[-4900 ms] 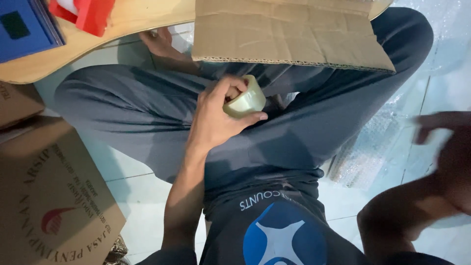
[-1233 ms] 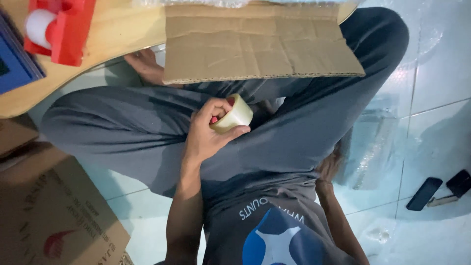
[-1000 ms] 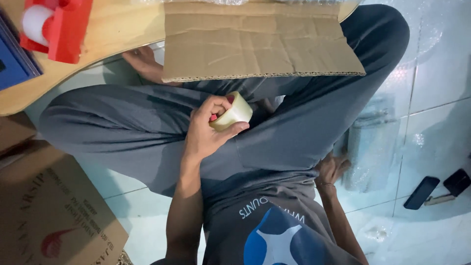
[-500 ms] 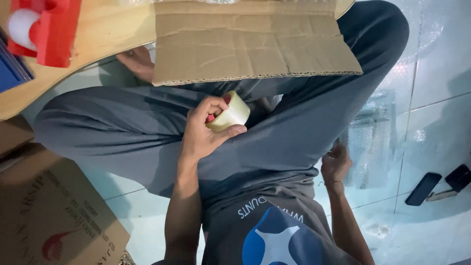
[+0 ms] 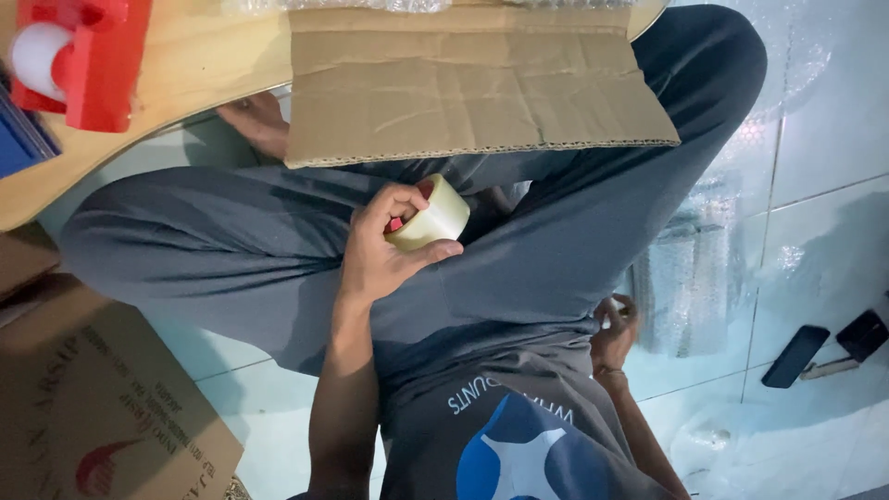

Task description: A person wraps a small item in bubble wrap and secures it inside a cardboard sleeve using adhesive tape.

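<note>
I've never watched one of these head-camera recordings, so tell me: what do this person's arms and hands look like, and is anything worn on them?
Both arms are bare up to the picture's edge: no sleeves, no gloves. The left hand shows no ring or watch. The right hand has what looks like a thin band at the wrist, though it is too small to be sure. The rest of the clothing is a grey printed T-shirt and grey trousers.
</note>
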